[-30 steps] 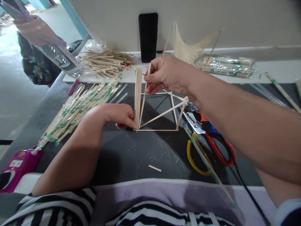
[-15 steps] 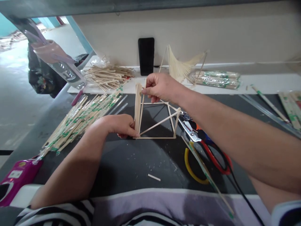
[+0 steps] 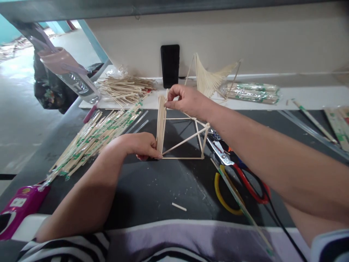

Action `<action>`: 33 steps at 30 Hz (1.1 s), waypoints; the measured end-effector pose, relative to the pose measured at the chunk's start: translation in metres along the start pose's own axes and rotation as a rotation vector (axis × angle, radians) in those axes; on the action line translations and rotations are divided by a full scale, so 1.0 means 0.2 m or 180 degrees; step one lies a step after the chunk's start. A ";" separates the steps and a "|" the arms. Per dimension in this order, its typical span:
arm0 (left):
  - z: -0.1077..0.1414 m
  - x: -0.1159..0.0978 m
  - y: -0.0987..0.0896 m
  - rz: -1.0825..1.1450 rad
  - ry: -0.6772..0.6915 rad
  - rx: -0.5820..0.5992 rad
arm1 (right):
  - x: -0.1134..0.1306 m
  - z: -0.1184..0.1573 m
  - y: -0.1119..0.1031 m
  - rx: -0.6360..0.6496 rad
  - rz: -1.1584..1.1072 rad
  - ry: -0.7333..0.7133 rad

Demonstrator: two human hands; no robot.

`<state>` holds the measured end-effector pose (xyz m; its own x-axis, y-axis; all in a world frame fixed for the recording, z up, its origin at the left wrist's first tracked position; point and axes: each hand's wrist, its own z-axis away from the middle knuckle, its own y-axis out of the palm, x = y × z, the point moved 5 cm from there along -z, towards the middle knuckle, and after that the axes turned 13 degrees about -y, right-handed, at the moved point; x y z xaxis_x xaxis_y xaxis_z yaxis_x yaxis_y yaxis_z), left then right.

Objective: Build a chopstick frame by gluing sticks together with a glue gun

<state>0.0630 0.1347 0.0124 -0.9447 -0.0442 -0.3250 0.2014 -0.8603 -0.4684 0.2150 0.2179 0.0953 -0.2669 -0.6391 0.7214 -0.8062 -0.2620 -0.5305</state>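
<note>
A frame of thin wooden sticks [image 3: 183, 158] stands on the dark table, with a slanted row of sticks [image 3: 160, 122] side by side along its left side. My left hand [image 3: 145, 145] is closed at the foot of that row, thumb pressed on the frame's near left corner. Above, my right hand [image 3: 185, 100] pinches the upper end of a single wooden stick [image 3: 167, 93] against the row's top. That stick's lower end meets the corner by my left thumb.
Scissors [image 3: 222, 153] and a yellow ring [image 3: 218, 189] lie right of the frame. Wrapped chopsticks [image 3: 100, 136] spread at left, near a magenta device [image 3: 25, 203]. Behind are loose sticks [image 3: 122, 87], a phone [image 3: 170, 66] and a finished-looking fanned stick model [image 3: 205, 78].
My right hand has brought the stick's top slightly left, closer to the row. My left hand stays at the corner.
</note>
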 end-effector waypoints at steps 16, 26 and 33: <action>0.02 -0.03 -0.01 -0.0081 -0.0080 -0.0023 | -0.05 0.02 0.04 -0.0095 -0.1262 0.0649; 0.02 0.03 -0.05 -0.0130 0.0022 -0.0022 | -0.06 0.04 0.03 -0.0194 -0.1126 0.0596; 0.01 0.00 -0.04 -0.0148 0.0060 -0.0003 | -0.04 0.04 0.03 -0.0206 -0.1225 0.0445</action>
<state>0.0600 0.1398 0.0178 -0.9480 0.0054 -0.3183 0.1577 -0.8606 -0.4842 0.2164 0.2160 0.0819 -0.0051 -0.3979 0.9174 -0.8914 -0.4139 -0.1845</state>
